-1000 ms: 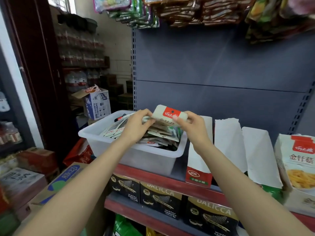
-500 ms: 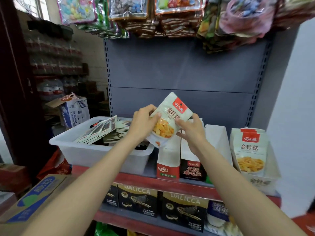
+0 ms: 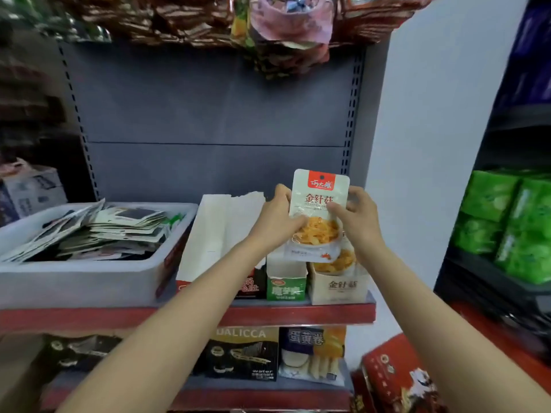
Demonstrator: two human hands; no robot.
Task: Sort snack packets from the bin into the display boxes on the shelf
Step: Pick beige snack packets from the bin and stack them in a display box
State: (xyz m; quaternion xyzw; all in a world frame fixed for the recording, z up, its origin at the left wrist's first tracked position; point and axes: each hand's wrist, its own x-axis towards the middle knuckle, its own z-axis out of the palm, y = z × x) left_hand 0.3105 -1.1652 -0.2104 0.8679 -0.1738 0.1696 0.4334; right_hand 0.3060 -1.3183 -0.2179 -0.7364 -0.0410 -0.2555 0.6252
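A white snack packet (image 3: 318,204) with a red label and a picture of orange food is held upright by both hands. My left hand (image 3: 275,222) grips its left edge and my right hand (image 3: 356,216) grips its right edge. The packet hangs just above the rightmost display box (image 3: 338,286), which carries the same print. To its left stand a green-fronted box (image 3: 286,286), a dark box (image 3: 252,286) and a tall white box (image 3: 208,234). The white bin (image 3: 89,281) with several flat packets (image 3: 104,231) sits at the left of the shelf (image 3: 268,315).
Snack bags hang from the top of the shelf unit (image 3: 286,28). Black boxes marked DALICCA (image 3: 241,356) and an egg-roll pack (image 3: 313,356) fill the lower shelf. Green packs (image 3: 507,225) sit on a rack at the right. A red carton (image 3: 396,380) stands low right.
Both hands lifted the packet out of the bin and carried it rightward, turning it upright. It now hangs above the rightmost box. The view has swung to the right.
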